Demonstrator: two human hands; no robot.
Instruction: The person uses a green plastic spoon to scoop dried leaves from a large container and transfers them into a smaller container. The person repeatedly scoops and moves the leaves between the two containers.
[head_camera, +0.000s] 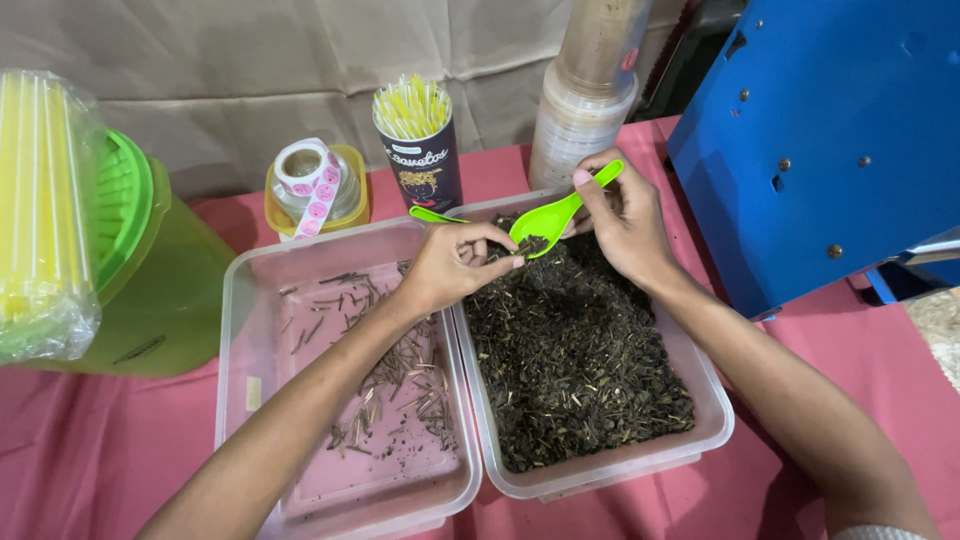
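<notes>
Clear tubs (232, 300) w/ dried leaves | R hand (625, 225) fingers grip green spoon (560, 210) | L hand (450, 265) fingers pinch bits

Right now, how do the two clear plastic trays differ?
The right tray is filled with dark dried leaves; the left tray holds only scattered pale stems over a mostly bare bottom. Both hands work over the right tray, none over the left tray's middle. Both are clear, rectangular, side by side.
</notes>
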